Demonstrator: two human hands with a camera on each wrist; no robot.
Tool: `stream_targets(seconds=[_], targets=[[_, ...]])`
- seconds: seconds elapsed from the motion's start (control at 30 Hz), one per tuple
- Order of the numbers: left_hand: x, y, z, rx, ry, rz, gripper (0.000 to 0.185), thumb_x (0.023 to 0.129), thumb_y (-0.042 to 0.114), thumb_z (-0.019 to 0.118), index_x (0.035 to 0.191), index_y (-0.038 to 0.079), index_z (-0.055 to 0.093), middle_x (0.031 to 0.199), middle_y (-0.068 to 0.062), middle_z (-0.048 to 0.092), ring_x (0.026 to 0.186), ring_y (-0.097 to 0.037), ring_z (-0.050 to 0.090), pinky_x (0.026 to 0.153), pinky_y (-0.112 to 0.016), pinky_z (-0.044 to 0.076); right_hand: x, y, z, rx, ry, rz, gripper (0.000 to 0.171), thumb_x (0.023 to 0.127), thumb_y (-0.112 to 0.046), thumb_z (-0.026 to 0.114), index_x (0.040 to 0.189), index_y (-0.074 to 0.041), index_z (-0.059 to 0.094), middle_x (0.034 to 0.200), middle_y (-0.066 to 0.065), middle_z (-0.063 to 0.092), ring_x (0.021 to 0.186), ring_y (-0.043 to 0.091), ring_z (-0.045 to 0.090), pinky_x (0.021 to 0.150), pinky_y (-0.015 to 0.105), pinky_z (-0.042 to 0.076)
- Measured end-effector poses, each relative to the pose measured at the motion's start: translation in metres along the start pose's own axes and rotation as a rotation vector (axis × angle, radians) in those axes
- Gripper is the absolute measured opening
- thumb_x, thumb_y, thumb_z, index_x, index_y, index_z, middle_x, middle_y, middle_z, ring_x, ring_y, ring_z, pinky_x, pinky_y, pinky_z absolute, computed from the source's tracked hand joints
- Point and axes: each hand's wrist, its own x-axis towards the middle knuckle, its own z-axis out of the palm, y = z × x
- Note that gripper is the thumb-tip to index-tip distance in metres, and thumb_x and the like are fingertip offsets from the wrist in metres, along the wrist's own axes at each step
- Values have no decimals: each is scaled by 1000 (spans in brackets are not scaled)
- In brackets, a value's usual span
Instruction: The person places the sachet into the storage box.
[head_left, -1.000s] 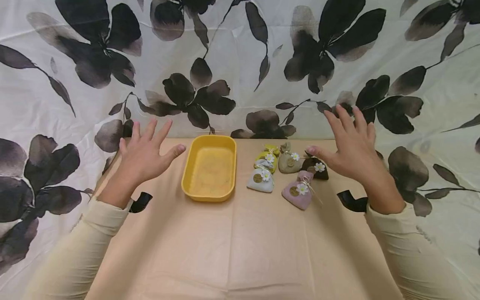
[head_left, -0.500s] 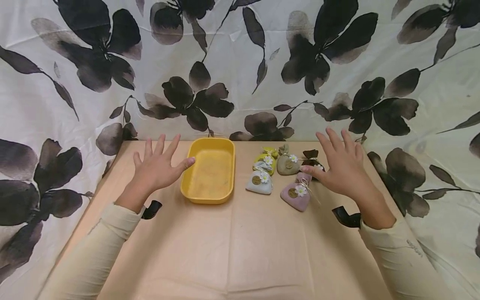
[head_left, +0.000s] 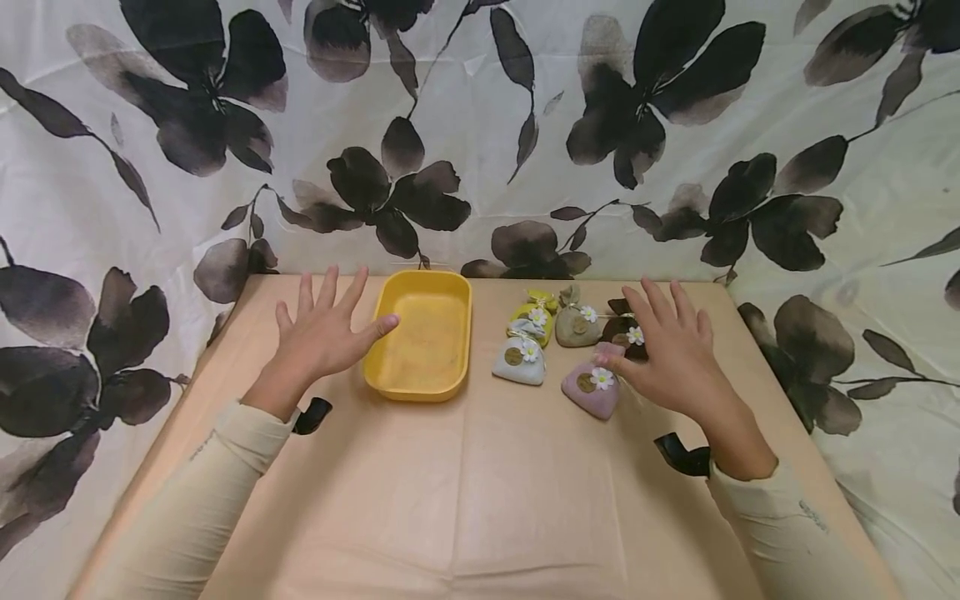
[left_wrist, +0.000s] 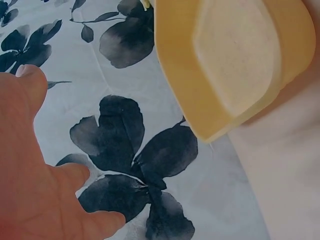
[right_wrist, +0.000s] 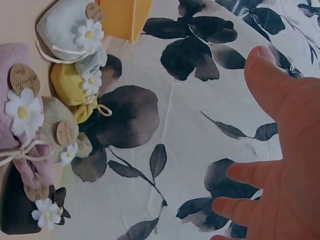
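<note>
My left hand [head_left: 318, 337] is spread beside a yellow plastic tub [head_left: 418, 333], its thumb overlapping the tub's left rim in the head view. Fingers straight, my right hand [head_left: 675, 358] hovers by a group of small drawstring sachets, and its thumb overlaps the pink sachet [head_left: 588, 392]. Behind that lie a dark brown sachet [head_left: 617, 329], partly covered by the hand, and an olive-beige sachet [head_left: 576, 327]. A white sachet [head_left: 517, 360] lies in front of a yellow sachet [right_wrist: 70, 85]. Each has a white daisy and several show round tags. Neither hand holds anything.
A beige-covered table [head_left: 525, 483] carries everything. Behind and around it hangs a white cloth [head_left: 480, 117] printed with dark flowers. Black bands with dark tabs [head_left: 684, 457] show at both wrists.
Both hands have come lower and inward; the left moved right toward the tub, the right moved left and nearer over the pink and brown sachets. Tub and sachets stay put.
</note>
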Motion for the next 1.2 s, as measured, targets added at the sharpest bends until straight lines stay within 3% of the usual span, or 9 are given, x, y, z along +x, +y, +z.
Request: stream_targets(seconds=[0.4, 1.2], targets=[[2, -3, 8, 4, 4, -17, 99, 89, 92, 26, 166, 39, -6, 175, -14, -15, 158, -54, -17, 116, -83, -9, -5, 0, 10, 19, 2, -8, 105, 86, -53, 81, 164, -12, 25, 172, 23, 13, 159, 53, -2, 114, 86, -2], [9, -10, 36, 8, -15, -27, 103, 89, 92, 26, 168, 31, 0, 175, -18, -12, 157, -54, -19, 117, -82, -11, -15, 11, 42, 19, -34, 48, 103, 87, -54, 79, 164, -12, 25, 172, 24, 13, 158, 53, 0, 114, 86, 1]])
